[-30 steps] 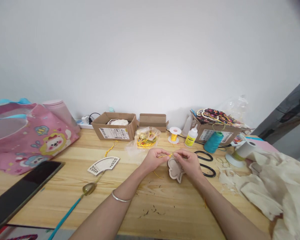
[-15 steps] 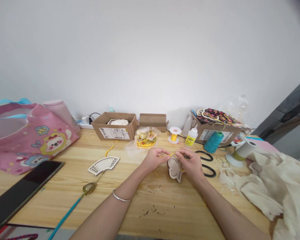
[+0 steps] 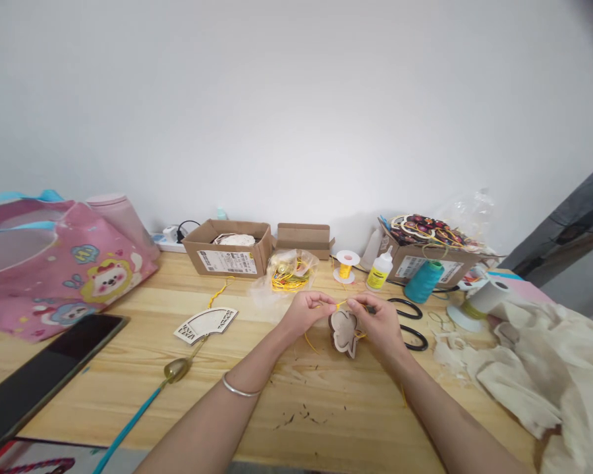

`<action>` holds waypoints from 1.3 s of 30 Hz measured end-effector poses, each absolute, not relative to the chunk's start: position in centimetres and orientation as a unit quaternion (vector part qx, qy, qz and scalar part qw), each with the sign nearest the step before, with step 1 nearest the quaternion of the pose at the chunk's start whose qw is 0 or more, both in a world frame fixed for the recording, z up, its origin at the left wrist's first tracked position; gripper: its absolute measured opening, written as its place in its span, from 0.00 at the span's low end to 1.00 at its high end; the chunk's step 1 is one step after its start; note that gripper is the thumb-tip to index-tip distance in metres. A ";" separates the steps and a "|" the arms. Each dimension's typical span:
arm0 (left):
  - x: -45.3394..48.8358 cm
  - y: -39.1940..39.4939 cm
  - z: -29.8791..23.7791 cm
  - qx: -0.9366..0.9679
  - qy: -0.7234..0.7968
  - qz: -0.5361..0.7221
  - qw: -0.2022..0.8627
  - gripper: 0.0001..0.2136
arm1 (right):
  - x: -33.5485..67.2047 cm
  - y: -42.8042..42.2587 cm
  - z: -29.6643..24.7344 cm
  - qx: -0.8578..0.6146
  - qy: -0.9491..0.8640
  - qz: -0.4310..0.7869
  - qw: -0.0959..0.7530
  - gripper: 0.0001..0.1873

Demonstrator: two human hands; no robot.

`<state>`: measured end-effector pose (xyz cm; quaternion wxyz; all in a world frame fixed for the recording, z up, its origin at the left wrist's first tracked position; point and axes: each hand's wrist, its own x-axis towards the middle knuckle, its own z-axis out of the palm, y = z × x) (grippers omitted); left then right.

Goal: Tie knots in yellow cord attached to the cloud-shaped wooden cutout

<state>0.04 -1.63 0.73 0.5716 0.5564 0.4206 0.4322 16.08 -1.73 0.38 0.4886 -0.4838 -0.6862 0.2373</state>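
Observation:
A thin yellow cord (image 3: 340,305) runs between my two hands over the middle of the table. The fingers of my left hand (image 3: 310,311) pinch one side of it, and those of my right hand (image 3: 377,321) pinch the other. Just below hangs a flower-shaped wooden piece (image 3: 344,333), pale with a raised outline, apparently joined to the cord; whether it touches the table I cannot tell. Loose cord trails under my left hand. Beside my right hand lie scissors with black handles (image 3: 413,338), their blades hidden behind it.
Left are a fan-shaped wooden piece (image 3: 206,325) with a bell (image 3: 176,370), a phone (image 3: 49,375) and a pink bag (image 3: 64,263). Behind stand cardboard boxes (image 3: 227,261), a yellow cord spool (image 3: 345,266), a glue bottle (image 3: 379,270) and teal thread (image 3: 423,282). Beige cloth (image 3: 528,375) lies right.
The flower-shaped wooden piece has turned slightly and shifted a little left. Both hands stay almost in place, still pinching the cord. The whole view has shifted very slightly.

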 end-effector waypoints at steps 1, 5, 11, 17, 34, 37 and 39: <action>0.0 -1.6 0.7 0.556 0.422 0.430 0.572 0.11 | 16.1 -1.7 0.4 -0.484 -0.688 0.242 0.484 0.10; -0.2 -1.6 0.5 0.564 0.432 0.433 0.555 0.11 | 16.1 -1.7 0.3 -0.473 -0.705 0.248 0.466 0.11; -0.1 -1.4 0.4 0.580 0.447 0.423 0.533 0.12 | 15.8 -1.7 0.1 -0.424 -0.766 0.206 0.438 0.09; -0.1 -1.4 0.5 0.596 0.458 0.421 0.507 0.12 | 15.8 -1.8 0.2 -0.423 -0.769 0.196 0.438 0.09; 0.2 -1.6 0.7 0.602 0.460 0.430 0.491 0.12 | 15.7 -2.1 0.6 -0.429 -0.731 0.234 0.476 0.09; 0.5 -1.7 0.7 0.603 0.453 0.440 0.488 0.11 | 15.7 -2.2 0.7 -0.434 -0.716 0.240 0.491 0.09; 0.6 -1.7 0.7 0.602 0.443 0.446 0.492 0.11 | 15.7 -2.2 0.7 -0.437 -0.708 0.249 0.496 0.09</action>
